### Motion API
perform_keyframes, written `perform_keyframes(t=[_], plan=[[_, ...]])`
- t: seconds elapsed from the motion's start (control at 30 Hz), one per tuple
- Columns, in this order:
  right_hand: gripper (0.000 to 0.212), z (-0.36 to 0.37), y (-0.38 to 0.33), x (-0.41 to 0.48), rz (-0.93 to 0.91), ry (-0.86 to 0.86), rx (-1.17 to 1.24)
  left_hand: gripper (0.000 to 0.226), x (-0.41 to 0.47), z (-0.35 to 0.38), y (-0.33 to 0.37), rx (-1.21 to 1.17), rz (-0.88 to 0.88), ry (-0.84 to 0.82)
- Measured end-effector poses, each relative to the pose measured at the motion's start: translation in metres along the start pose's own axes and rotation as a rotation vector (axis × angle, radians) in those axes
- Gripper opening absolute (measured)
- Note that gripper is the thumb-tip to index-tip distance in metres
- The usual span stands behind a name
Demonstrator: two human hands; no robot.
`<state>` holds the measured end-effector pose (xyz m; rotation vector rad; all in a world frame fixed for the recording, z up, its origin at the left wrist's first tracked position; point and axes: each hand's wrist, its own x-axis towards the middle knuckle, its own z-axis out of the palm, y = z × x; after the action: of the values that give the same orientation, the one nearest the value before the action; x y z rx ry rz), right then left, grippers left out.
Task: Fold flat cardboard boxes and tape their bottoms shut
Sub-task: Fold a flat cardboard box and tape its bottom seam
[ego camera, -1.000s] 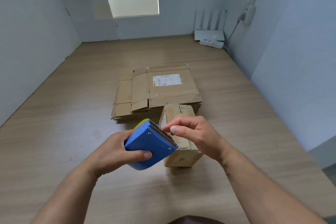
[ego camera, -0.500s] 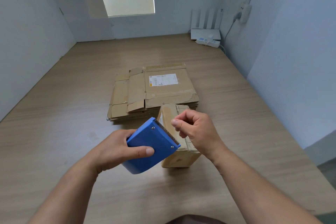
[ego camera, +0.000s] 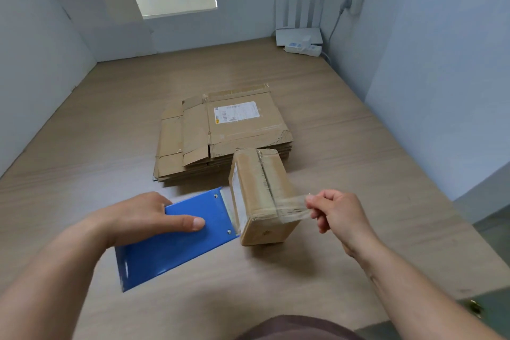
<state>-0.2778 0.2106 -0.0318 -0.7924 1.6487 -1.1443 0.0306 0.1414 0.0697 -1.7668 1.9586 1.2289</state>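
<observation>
Blue plastic is the body of the tape dispenser (ego camera: 176, 237), which lies low over the wooden table (ego camera: 82, 160), its front end just beside the small folded box (ego camera: 262, 190) at the box's 9 o'clock side. The left hand (ego camera: 143, 218) grips the dispenser: the thumb lies straight on the blue face, and the other fingers go over the far edge, where I cannot tell how they sit.

From the dispenser's front a strip of clear tape (ego camera: 292, 210) runs across the near end of the box toward 3 o'clock. The right hand (ego camera: 336, 215) holds its free end, pinching it between thumb and forefinger, with the other fingers curled in below. This hand is apart from the box, and the strip is stretched in the air between them.

The box stands on the table near the middle of the view, with a taped seam along its top. At its 12 o'clock, just beside it, is the stack of flat boxes (ego camera: 220, 135), and the top one has a white label (ego camera: 237, 111).

Far away at 1 o'clock, in the table corner, stand a white router (ego camera: 299, 36) and a power strip (ego camera: 303, 48).
</observation>
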Motion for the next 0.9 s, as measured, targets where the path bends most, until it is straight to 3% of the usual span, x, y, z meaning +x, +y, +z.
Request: perform_keyframes(t=[0.13, 0.33, 0.57, 0.67, 0.77, 0.83, 0.9], plan=[[0.023, 0.006, 0.013, 0.001, 0.042, 0.021, 0.025, 0.094, 0.007, 0.0, 0.003, 0.101, -0.049, 0.029], [0.025, 0.007, 0.02, 0.003, 0.062, 0.041, 0.037, 0.083, 0.021, 0.004, 0.011, 0.177, -0.081, 0.059], [0.028, 0.021, 0.02, 0.003, 0.1, -0.066, 0.028, 0.073, 0.04, 0.016, 0.008, 0.294, -0.176, 0.081], [0.025, 0.026, 0.022, 0.006, 0.092, -0.124, -0.101, 0.068, 0.046, 0.021, 0.004, 0.323, -0.22, 0.077], [0.019, 0.026, 0.038, 0.011, 0.128, -0.122, -0.475, 0.068, 0.05, 0.024, -0.002, 0.315, -0.236, 0.074], [0.018, 0.024, 0.05, 0.012, 0.133, -0.038, -0.622, 0.069, 0.051, 0.026, -0.005, 0.315, -0.235, 0.073], [0.022, 0.023, 0.046, 0.011, 0.038, 0.097, -0.587, 0.068, 0.051, 0.027, -0.008, 0.309, -0.237, 0.074]])
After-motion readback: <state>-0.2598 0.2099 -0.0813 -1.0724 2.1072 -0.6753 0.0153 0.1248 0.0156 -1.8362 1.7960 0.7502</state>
